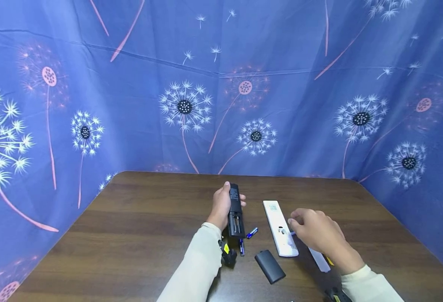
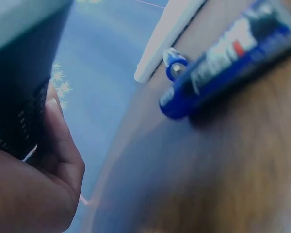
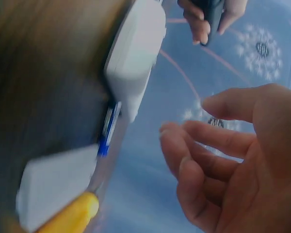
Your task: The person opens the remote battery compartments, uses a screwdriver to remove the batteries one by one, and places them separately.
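Note:
My left hand (image 1: 219, 206) grips a black remote control (image 1: 235, 209), its back facing up and its battery compartment uncovered at the near end. Two blue batteries lie by that end, one battery (image 1: 252, 233) to its right and another battery (image 1: 242, 247) just below. In the left wrist view, a blue battery (image 2: 223, 63) looms close beside the held remote. My right hand (image 1: 317, 230) hovers right of a white remote control (image 1: 277, 224), holding nothing. Its fingers are loosely curled with a gap to the thumb, as the right wrist view shows.
A black battery cover (image 1: 269, 266) lies on the wooden table (image 1: 149, 235) near the front. Under the right forearm are a white cover (image 1: 319, 260) and a yellow object (image 3: 70, 216). Another blue battery (image 3: 109, 128) lies beside the white remote. A blue dandelion-print cloth (image 1: 138, 105) hangs behind.

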Available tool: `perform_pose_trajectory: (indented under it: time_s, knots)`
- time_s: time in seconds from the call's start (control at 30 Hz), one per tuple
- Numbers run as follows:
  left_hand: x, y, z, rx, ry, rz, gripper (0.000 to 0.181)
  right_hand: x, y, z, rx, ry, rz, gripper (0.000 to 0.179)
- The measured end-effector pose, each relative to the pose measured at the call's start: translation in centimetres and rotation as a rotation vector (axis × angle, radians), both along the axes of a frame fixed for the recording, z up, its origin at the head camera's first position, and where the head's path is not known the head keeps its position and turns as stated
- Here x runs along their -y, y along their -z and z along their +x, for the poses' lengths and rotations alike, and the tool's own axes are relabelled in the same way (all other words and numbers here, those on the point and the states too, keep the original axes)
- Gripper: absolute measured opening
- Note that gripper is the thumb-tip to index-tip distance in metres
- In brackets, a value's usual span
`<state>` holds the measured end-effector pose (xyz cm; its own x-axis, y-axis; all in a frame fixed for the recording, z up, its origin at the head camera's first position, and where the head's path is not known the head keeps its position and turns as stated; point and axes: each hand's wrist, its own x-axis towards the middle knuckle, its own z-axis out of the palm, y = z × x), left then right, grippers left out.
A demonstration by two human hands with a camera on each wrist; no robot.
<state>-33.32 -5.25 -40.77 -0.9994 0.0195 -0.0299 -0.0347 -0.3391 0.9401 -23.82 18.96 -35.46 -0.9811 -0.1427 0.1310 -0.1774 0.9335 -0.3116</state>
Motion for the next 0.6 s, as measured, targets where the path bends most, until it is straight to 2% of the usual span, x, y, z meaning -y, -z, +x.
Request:
perform_pose_trajectory:
  time_s: [0.1, 0.23, 0.43, 0.6]
  knots:
    - [0.2, -0.2, 0.2, -0.003, -0.025, -0.016, 0.047, 1.1, 0.0, 0.1, -0.059, -0.032, 0.013, 0.024]
    - [0.9, -0.5, 0.6, -0.009, -0.055, -0.046, 0.039, 2.6, 0.3, 0.0, -0.082, -0.067, 0.008, 0.024]
    - [1.5, -0.8, 1.4, -0.015, -0.025, -0.092, 0.037, 3.9, 0.8, -0.3, -0.069, -0.099, 0.024, 0.023]
    - [1.8, -0.6, 1.8, -0.011, -0.001, -0.143, 0.036, 4.7, 1.1, -0.4, -0.070, -0.126, 0.033, 0.018]
